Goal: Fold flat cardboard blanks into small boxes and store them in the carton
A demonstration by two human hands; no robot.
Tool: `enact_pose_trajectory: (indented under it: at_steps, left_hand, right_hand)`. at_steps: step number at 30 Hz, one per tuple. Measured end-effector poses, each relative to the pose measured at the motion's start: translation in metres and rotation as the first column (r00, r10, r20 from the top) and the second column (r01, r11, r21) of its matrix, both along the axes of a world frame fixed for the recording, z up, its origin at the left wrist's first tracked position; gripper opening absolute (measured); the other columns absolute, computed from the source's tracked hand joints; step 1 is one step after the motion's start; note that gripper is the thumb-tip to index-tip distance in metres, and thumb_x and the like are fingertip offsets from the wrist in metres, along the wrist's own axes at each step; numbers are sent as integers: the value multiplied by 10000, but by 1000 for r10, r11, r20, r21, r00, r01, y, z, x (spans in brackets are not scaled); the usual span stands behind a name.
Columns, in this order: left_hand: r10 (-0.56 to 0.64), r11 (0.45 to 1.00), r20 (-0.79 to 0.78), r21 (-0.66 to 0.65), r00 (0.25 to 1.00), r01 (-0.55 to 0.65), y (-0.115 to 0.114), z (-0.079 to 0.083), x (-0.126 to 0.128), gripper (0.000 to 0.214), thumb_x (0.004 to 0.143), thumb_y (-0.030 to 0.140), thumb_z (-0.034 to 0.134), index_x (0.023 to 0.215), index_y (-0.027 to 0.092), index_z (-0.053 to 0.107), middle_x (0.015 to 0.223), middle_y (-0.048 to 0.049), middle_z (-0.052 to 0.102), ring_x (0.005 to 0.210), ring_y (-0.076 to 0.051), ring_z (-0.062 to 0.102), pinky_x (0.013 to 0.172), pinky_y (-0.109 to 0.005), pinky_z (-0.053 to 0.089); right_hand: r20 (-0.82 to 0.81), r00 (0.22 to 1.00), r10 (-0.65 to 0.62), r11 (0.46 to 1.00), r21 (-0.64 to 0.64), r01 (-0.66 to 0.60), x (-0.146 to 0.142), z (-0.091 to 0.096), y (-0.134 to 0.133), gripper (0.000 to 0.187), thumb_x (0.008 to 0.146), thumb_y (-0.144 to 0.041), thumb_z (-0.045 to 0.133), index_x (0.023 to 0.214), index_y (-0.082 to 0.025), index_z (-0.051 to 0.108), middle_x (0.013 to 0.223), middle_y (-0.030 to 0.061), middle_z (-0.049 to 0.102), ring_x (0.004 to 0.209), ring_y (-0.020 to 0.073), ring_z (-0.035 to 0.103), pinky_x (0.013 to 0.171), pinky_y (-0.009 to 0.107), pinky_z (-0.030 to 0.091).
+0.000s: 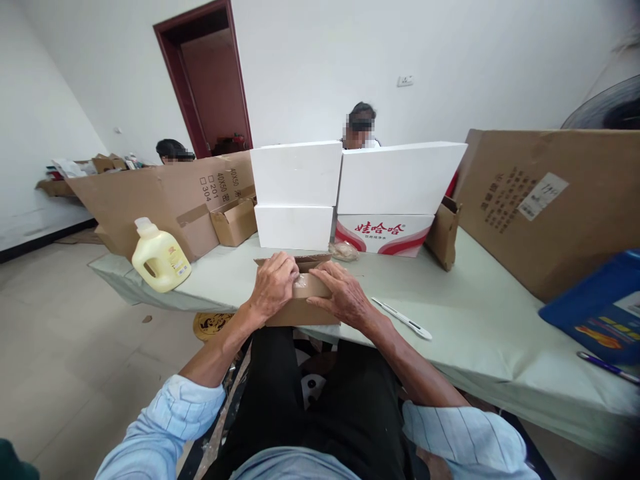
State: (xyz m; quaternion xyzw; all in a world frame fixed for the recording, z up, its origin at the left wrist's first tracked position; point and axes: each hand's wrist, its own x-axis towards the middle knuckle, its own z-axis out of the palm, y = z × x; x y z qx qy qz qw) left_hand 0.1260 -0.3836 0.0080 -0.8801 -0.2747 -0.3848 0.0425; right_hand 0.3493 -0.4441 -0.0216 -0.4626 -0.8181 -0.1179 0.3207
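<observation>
A small brown cardboard box (303, 308) sits at the near edge of the table (470, 313), its far flap still standing up. My left hand (273, 283) is curled over the box's top left, fingers bent and pressing down. My right hand (343, 293) lies over the top right, fingers pressed against the flap. Something clear and shiny, perhaps tape or plastic, shows between the two hands.
A white cutter (403, 318) lies right of my right hand. A yellow jug (160, 257) stands at the left. White foam boxes (300, 193) and a red-printed carton (383, 233) stand behind. Large cardboard sheets (550, 200) flank the sides. Two people sit beyond.
</observation>
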Motion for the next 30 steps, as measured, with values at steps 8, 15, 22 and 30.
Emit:
enact_pose_trajectory:
  at_steps: [8, 15, 22, 30]
  left_hand:
    - [-137, 985, 148, -80, 979, 150, 4, 14, -28, 243, 1036, 152, 526, 1001, 212, 758, 1111, -98, 757, 1086, -246, 698, 1002, -428, 579]
    - [-174, 980, -263, -142, 949, 140, -9, 3, -38, 454, 994, 365, 738, 1427, 250, 667, 1433, -113, 695, 1273, -314, 664, 1069, -473, 544]
    - [-29, 999, -393, -25, 919, 21, -6, -3, -44, 474, 918, 403, 826, 1333, 225, 682, 1253, -121, 730, 1122, -324, 680, 964, -448, 526]
    - [-28, 1000, -369, -11, 929, 26, -14, -6, -35, 413, 900, 411, 824, 1226, 199, 684, 1153, -115, 696, 1084, -322, 626, 923, -458, 523]
  right_hand:
    - [-22, 999, 25, 1000, 17, -25, 0, 0, -3, 468, 973, -400, 795, 1374, -217, 637, 1233, 152, 665, 1122, 350, 624, 945, 508, 546]
    - [-18, 999, 27, 999, 29, -27, 0, -3, -2, 451, 992, -441, 770, 1357, -210, 643, 1207, 147, 670, 1100, 343, 627, 928, 493, 544]
    - [16, 1000, 27, 1000, 5, -27, 1, -4, -3, 467, 972, -438, 799, 1347, -199, 652, 1207, 149, 665, 1105, 345, 617, 943, 487, 526]
    - [261, 965, -22, 998, 64, 6, -12, 8, -5, 633, 919, -528, 846, 1425, -201, 651, 1126, 132, 659, 1009, 332, 570, 874, 457, 457]
